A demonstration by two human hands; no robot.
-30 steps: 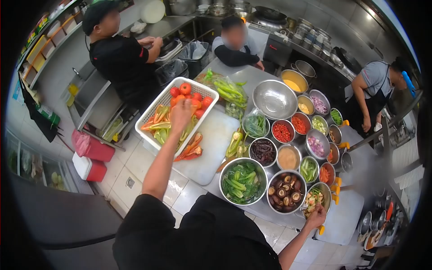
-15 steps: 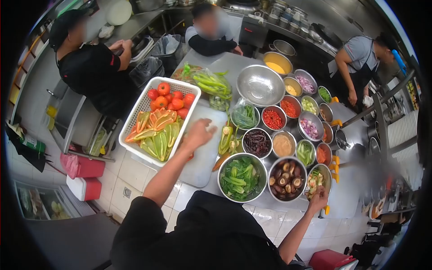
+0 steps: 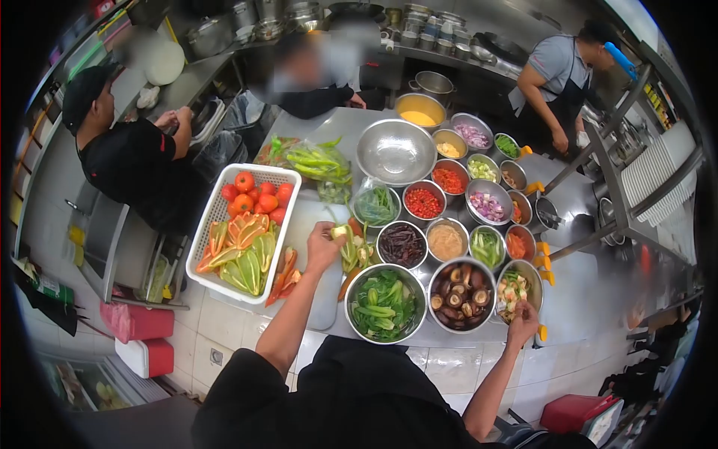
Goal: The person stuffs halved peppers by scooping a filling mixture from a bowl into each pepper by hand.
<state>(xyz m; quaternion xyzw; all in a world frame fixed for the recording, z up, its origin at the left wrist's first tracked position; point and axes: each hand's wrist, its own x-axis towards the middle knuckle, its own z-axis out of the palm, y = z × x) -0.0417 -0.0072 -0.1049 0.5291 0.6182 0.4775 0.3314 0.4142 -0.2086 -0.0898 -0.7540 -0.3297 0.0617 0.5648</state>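
My left hand (image 3: 324, 249) is over the right side of the white cutting board (image 3: 305, 224), its fingers closed on a pale green pepper piece (image 3: 339, 231). More green pepper pieces (image 3: 357, 253) lie just right of it. At the lower right, my right hand (image 3: 523, 323) is at the rim of a metal bowl of mixed chopped vegetables (image 3: 514, 288); its fingertips are bent together, and what they hold is too small to name. A white basket (image 3: 193, 251) left of the board holds tomatoes and cut peppers. Red pepper pieces (image 3: 285, 280) lie on the board's left part.
Several metal bowls of ingredients stand close together, among them mushrooms (image 3: 461, 296), leafy greens (image 3: 383, 303) and dried chilies (image 3: 402, 245). A large metal bowl (image 3: 396, 152) is behind them. Three other people stand around the table. A metal rack (image 3: 598, 187) rises at the right.
My left hand has moved from over the basket to the right across the board and closed on a pepper piece. My right hand stays at the same bowl. The view has shifted.
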